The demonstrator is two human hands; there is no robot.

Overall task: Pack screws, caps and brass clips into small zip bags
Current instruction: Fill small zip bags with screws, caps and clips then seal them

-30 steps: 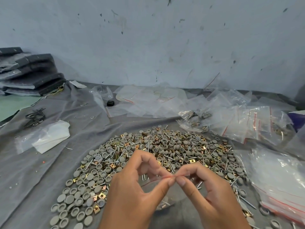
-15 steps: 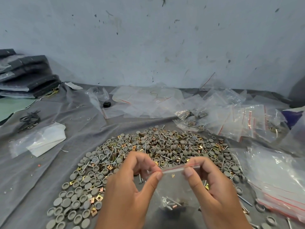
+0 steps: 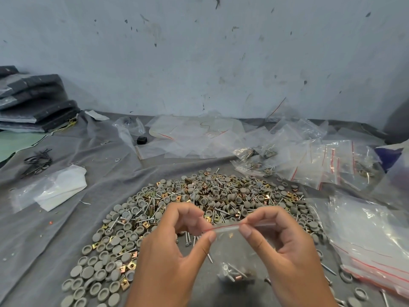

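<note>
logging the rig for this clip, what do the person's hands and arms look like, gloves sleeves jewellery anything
Both hands are bare: no gloves on the left hand or the right hand. No rings show on the fingers in view, and no watch, band or bracelet shows on either wrist. No sleeve reaches the part of the forearms inside the frame. The fingernails are short and unpainted. No markings or tape appear on either hand.

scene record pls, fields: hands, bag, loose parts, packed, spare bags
hands: left hand and right hand pinch the zip strip
bag: small zip bag held up, screws and a brass clip at the bottom
loose parts: pile of grey caps, screws, brass clips on grey cloth
packed: filled bags far right
spare bags: empty stack right
</note>
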